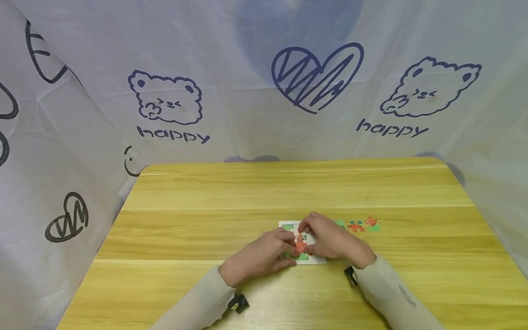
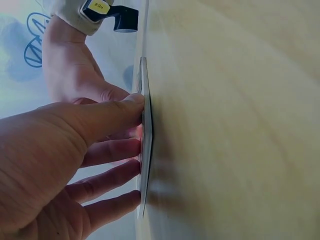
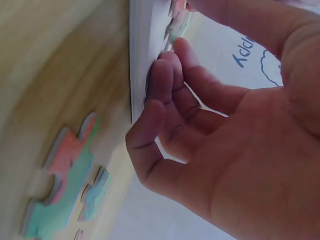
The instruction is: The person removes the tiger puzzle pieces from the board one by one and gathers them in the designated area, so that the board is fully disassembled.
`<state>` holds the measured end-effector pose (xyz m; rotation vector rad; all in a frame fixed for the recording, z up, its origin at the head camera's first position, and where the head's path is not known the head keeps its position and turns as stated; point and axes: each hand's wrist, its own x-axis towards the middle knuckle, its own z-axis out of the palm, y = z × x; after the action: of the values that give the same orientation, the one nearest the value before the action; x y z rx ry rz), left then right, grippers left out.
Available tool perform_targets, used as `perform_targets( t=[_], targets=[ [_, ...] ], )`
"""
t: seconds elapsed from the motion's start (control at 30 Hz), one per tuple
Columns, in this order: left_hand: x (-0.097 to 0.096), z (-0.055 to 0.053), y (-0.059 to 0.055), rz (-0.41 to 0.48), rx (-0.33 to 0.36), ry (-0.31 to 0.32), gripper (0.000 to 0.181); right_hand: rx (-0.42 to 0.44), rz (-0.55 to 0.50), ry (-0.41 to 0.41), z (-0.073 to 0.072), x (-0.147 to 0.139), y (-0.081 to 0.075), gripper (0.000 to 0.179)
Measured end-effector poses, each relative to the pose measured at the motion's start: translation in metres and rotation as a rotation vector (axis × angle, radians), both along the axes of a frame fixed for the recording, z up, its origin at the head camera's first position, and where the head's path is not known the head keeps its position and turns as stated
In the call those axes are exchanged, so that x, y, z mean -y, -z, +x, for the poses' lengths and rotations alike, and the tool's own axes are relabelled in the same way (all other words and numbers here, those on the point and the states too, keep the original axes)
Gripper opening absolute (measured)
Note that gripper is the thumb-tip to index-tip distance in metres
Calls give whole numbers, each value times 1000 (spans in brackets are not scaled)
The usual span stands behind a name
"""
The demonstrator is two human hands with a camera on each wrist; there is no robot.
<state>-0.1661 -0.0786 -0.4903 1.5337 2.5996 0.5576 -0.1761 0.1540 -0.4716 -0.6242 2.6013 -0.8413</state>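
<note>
A small jigsaw board point(image 1: 315, 260) with a white border lies on the table, partly filled with green and orange-red pieces. My left hand point(image 1: 268, 251) rests its fingertips on the board's left part; in the left wrist view, that hand's point(image 2: 95, 145) thumb and extended fingers touch the board's face point(image 2: 147, 125). From the right, my right hand point(image 1: 330, 238) reaches over the board, thumb and forefinger on either side of an orange-red puzzle piece point(image 1: 301, 246). Seen from the right wrist, this hand point(image 3: 215, 120) has its other fingers bent against the board's white border point(image 3: 147, 45). Fingers hide part of the picture.
Several loose puzzle pieces point(image 1: 355, 226) in orange and green lie right of the board; a larger one point(image 3: 65, 175) shows close up in the right wrist view. The wooden table point(image 1: 185, 229) meets a printed white cloth point(image 1: 247, 114) behind.
</note>
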Motion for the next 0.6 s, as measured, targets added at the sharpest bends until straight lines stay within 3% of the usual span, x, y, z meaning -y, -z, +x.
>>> perform_targets(
  t=[0.17, 0.4, 0.6],
  targets=[
    [0, 1, 0, 11, -20, 6, 20, 53, -79, -9, -1, -1, 0, 39],
    [-1, 1, 1, 7, -17, 4, 21, -23, -154, -67, 1, -10, 8, 37],
    [0, 0, 0, 9, -5, 7, 21, -34, -186, -46, 4, -17, 9, 32]
  ],
)
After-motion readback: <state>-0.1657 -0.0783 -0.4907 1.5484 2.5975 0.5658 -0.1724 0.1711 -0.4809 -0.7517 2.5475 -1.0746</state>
